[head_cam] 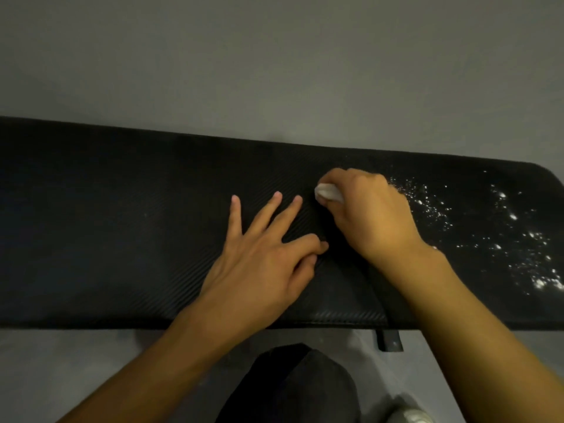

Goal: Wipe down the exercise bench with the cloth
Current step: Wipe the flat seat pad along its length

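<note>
The exercise bench (122,224) — black, textured padding — runs across the view on a grey floor (274,71). The right hand (369,215) has its fingers curled round a small white cloth (328,192), pressed to the pad. The left hand (262,254) lies flat beside it, fingers spread. White droplets (518,239) speckle the bench's right end.

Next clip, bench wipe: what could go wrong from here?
1. The cloth is bunched small in the right hand, so strokes may be narrow and miss some of the white specks.
2. Those specks spread toward the end of the bench; wiping could smear them or push them off it.
3. The left hand lies flat on the bench and may leave marks.
</note>
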A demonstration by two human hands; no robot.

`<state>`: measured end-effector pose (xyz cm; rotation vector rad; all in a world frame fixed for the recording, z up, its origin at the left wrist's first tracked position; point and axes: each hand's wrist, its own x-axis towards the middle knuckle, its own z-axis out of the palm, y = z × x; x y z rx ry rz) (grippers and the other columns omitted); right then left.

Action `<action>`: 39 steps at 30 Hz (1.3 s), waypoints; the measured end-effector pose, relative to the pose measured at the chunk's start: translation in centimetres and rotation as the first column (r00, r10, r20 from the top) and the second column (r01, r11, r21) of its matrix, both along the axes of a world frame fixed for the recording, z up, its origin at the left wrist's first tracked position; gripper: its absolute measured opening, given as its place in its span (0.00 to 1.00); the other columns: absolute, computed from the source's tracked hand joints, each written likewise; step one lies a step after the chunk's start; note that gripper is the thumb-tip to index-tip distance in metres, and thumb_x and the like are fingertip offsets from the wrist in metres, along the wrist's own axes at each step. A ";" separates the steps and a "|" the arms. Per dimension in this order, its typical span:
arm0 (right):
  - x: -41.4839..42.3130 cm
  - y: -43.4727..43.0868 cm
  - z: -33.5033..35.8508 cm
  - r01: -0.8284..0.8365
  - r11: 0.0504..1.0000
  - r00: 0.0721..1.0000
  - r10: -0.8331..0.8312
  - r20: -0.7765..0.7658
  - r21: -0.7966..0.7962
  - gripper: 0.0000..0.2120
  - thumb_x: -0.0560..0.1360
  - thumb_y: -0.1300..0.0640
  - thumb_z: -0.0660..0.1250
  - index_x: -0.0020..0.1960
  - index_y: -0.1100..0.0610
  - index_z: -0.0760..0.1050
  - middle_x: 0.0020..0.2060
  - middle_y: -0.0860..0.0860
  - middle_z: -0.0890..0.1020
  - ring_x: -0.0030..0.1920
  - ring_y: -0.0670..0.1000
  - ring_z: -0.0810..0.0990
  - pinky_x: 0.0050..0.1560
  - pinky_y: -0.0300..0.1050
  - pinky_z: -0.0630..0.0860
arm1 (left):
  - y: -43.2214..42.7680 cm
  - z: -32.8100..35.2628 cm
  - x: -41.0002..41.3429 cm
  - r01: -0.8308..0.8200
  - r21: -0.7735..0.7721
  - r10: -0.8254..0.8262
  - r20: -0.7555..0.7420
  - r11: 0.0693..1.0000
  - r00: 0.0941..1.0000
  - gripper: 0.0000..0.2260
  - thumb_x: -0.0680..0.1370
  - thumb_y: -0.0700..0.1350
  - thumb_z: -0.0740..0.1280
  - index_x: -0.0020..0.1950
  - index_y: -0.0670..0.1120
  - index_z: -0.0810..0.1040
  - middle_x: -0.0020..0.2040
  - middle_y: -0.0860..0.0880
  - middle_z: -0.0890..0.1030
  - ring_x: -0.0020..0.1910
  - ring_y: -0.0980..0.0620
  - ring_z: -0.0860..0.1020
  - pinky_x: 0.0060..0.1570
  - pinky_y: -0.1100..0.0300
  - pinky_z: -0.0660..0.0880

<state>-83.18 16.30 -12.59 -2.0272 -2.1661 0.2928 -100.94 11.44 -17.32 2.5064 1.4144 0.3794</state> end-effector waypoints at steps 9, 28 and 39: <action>1.5 -0.6 0.7 -0.115 0.993 0.992 0.116 0.044 -0.020 0.06 0.81 0.45 0.62 0.55 0.43 0.76 0.52 0.47 0.81 0.52 0.57 0.81 0.51 0.55 0.78 | -0.3 -0.3 0.4 -0.043 0.014 0.043 0.027 0.999 0.999 0.17 0.81 0.61 0.51 0.65 0.67 0.72 0.80 0.46 0.63 0.81 0.43 0.53 0.76 0.30 0.44; 6.8 -10.4 0.7 -0.298 0.945 0.955 0.295 -0.038 -0.136 0.09 0.79 0.41 0.64 0.59 0.35 0.71 0.52 0.35 0.77 0.52 0.43 0.79 0.48 0.49 0.79 | -1.4 -0.3 0.4 -0.104 0.031 0.102 0.049 0.994 0.994 0.20 0.81 0.61 0.51 0.70 0.67 0.73 0.79 0.49 0.66 0.80 0.46 0.58 0.77 0.34 0.50; 7.7 -11.1 0.3 -0.308 0.942 0.948 0.292 -0.124 -0.135 0.11 0.77 0.40 0.63 0.59 0.37 0.73 0.53 0.36 0.78 0.53 0.43 0.80 0.50 0.51 0.80 | -1.8 -0.3 0.4 -0.106 0.064 0.104 0.020 0.992 0.994 0.21 0.81 0.59 0.51 0.70 0.63 0.75 0.77 0.47 0.70 0.78 0.44 0.63 0.75 0.33 0.56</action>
